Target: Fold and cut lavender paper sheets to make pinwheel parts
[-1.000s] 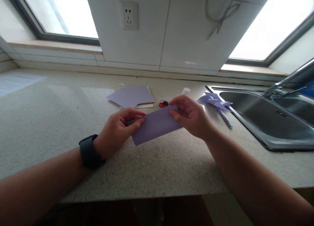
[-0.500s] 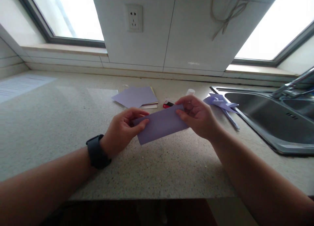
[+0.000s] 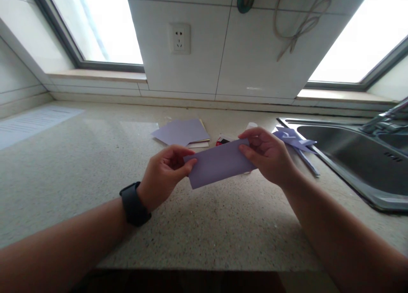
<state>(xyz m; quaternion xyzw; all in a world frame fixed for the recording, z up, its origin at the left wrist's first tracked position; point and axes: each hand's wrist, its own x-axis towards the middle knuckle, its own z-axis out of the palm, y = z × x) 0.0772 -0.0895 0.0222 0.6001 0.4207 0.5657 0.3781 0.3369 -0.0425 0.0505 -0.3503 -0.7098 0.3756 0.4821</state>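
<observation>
A purple sheet of paper [image 3: 219, 163], a long narrow rectangle that looks folded, is held above the speckled counter, its right end tilted up. My left hand [image 3: 165, 170] pinches its left end between thumb and fingers; a dark watch [image 3: 135, 204] is on that wrist. At the upper right corner my right hand [image 3: 264, 155] grips the paper the same way. Behind the paper, partly covered, lie a small red and black object [image 3: 222, 141] and a white cylindrical item [image 3: 251, 125]. A stack of purple paper [image 3: 180, 131] rests farther back, left of these.
To the right, a folded purple paper pinwheel [image 3: 293, 138] with a stick [image 3: 307, 162] lies beside the steel sink [image 3: 338, 174]. A printed sheet [image 3: 38, 122] is at the far left. The tiled wall with a socket [image 3: 179, 38] bounds the counter [image 3: 105, 157] at the back.
The camera view has shifted, so the whole scene sits slightly lower and farther right. Both hands keep their hold on the paper, with little other visible movement.
</observation>
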